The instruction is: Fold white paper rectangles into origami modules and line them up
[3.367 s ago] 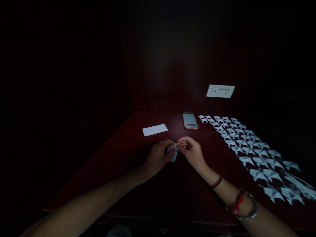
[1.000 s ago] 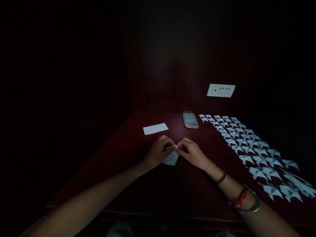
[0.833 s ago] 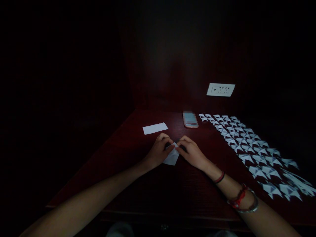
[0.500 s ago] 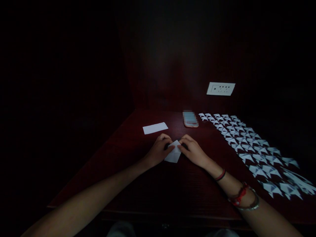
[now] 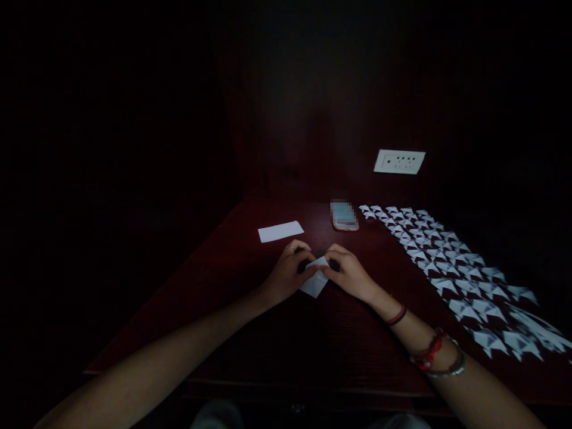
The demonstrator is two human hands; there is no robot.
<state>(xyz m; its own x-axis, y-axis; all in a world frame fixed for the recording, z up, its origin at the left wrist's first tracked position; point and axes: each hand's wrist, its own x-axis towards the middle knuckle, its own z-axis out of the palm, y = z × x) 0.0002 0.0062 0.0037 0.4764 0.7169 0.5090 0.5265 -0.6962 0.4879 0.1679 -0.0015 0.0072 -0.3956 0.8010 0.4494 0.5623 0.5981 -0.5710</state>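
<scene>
A small white folded paper (image 5: 315, 281) lies on the dark red table (image 5: 286, 333) between my hands. My left hand (image 5: 287, 275) has its fingers curled and pinches the paper's left edge. My right hand (image 5: 350, 274), fingers bent, presses and pinches the paper's right edge. The fingertips of both hands meet over the top of the paper. Bracelets sit on my right wrist.
A white paper strip (image 5: 280, 231) lies behind my left hand. A phone (image 5: 344, 215) rests further back. Several folded white paper pieces (image 5: 451, 262) lie in rows along the right side. A white wall socket (image 5: 399, 161) is on the back wall. The surroundings are dark.
Earlier the paper was held slightly raised between the fingertips; it now lies on the table under both hands. The hands shifted a little forward and the paper's shape changed as it was folded.
</scene>
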